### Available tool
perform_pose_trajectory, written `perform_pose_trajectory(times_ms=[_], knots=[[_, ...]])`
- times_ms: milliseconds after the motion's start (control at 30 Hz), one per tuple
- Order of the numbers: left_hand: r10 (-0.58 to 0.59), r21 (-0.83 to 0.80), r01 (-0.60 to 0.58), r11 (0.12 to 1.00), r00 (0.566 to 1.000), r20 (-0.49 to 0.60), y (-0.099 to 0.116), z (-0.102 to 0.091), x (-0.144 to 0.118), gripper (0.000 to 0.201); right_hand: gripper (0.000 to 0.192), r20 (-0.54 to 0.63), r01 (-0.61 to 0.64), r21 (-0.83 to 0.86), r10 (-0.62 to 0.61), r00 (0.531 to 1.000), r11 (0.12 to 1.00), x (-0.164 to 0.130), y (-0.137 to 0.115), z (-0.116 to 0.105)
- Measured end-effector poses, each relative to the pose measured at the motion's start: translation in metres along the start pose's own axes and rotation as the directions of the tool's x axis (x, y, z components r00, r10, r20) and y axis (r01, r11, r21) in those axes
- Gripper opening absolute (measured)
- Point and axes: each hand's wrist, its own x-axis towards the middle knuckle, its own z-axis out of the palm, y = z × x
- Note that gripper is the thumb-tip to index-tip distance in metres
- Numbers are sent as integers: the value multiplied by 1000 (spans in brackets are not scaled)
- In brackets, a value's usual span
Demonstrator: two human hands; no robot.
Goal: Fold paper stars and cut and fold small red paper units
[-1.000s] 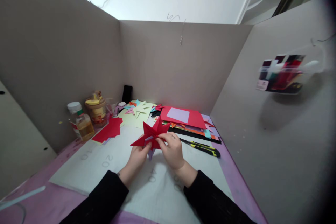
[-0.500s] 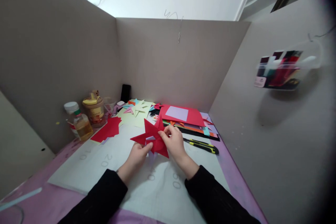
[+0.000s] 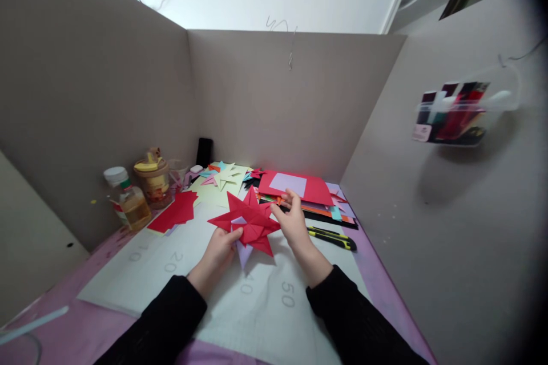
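bottle: a small clear plastic bottle (image 3: 127, 201) with a white cap and amber liquid stands at the far left of the counter (image 3: 385, 296), against the grey partition; its label is too small to read.
jar: a squat round jar (image 3: 153, 182) with a yellow lid sits just beside the bottle.
red sheets: flat red paper pieces (image 3: 177, 212) lie fanned on the counter in front of the jar.
mat: a pale cutting mat (image 3: 141, 274) covers the pink-purple counter; printed numerals 10, 20, 40 and 50 can be read along it.
left hand: the left hand (image 3: 218, 248) holds the lower left of the star, fingers (image 3: 234, 235) pinched together on the paper.
star: a folded red paper star (image 3: 250, 221), sharp-pointed and creased, with a lilac point showing below it, is held just above the mat between the two hands.
right hand: the right hand (image 3: 294, 221) touches the star's right edge, fingers loosely spread; whether it grips the paper i cannot tell.
paper stack: a red sheet with a lilac rectangle on it tops a stack of coloured papers (image 3: 299, 188) behind the hand.
knife: a black and yellow utility knife (image 3: 331, 237) lies on the mat, right of the right hand.
holder: a clear holder (image 3: 460, 114) with dark and red items hangs on the right partition.
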Motion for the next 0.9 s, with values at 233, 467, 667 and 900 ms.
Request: perform_pose_trajectory(times_ms=[233,467,667,900], knots=[[-15,-19,15,1000,999,-42,-1,-5,3,34,28,89,64,-62,-59,994,996,10,-13,-13],[108,-101,-116,988,991,-83,1,-8,7,36,29,179,70,-231,-28,983,970,-3,-18,-7],[111,-116,-120,986,991,-80,4,-2,4,33,107,206,-417,219,376,903,882,-19,-8,15],[-17,-68,33,997,974,224,7,-7,-6,47,112,366,-546,401,418,832,735,-11,-8,9]])
